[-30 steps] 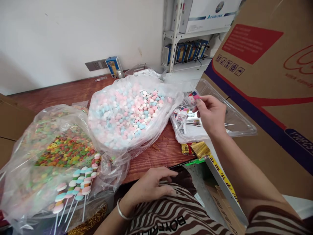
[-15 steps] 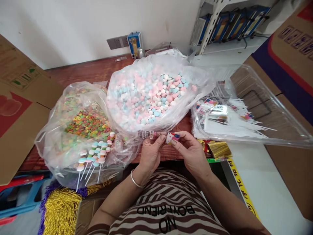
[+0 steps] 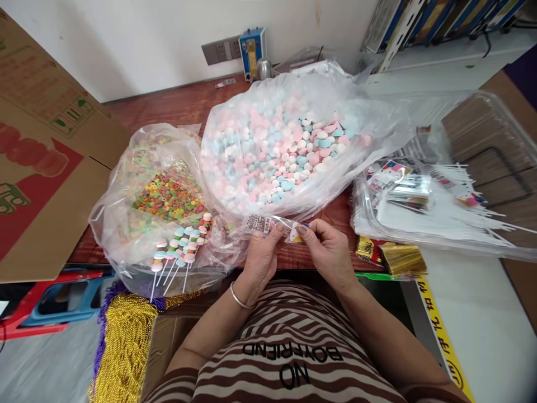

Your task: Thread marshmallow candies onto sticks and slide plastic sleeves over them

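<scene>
A small clear plastic bag with printing [image 3: 259, 224] is stretched between my two hands, just above the table's front edge. My left hand [image 3: 265, 254] pinches it near the barcode label, thumb on top. My right hand [image 3: 328, 252] grips the other end, its thumb over a white and coloured printed part. The fingers hide some of the bag. Left of my hands, several candy skewers [image 3: 181, 249] on white sticks lie on a big clear bag of small coloured candy rings [image 3: 168, 196]. Behind my hands spreads a large bag of pink, white and blue candies [image 3: 310, 151].
A clear plastic tray [image 3: 419, 238] on the right holds white sticks and printed bags. Before it lies a pack of gold twist ties [image 3: 405, 260]. Cardboard boxes flank both sides, the left one [image 3: 37, 151] close to the candy rings. A blue device [image 3: 252, 53] stands by the wall.
The view has shifted, so the table's things sit farther right or left in frame. The bag's coloured end has turned, and a clear stretch now shows between my hands.
</scene>
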`<control>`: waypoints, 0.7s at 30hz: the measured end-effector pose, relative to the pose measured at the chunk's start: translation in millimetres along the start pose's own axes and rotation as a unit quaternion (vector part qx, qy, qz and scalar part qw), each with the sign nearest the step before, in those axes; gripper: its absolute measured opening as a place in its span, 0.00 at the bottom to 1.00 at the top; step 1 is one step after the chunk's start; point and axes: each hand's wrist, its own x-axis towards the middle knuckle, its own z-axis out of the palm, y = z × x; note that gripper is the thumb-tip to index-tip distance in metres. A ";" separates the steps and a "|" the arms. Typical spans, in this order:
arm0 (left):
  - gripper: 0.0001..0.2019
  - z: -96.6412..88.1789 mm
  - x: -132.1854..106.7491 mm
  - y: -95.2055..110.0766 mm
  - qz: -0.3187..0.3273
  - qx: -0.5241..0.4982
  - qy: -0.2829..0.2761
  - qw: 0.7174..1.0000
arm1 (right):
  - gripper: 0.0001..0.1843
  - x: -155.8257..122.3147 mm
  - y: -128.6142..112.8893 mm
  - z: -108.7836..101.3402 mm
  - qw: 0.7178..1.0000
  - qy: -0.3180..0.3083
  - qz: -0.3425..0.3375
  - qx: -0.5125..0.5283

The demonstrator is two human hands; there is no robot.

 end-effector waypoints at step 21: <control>0.21 -18.2 11.0 -0.5 -0.040 0.014 0.001 0.999 | 0.13 3.6 9.8 5.2 0.999 -0.037 0.013 0.034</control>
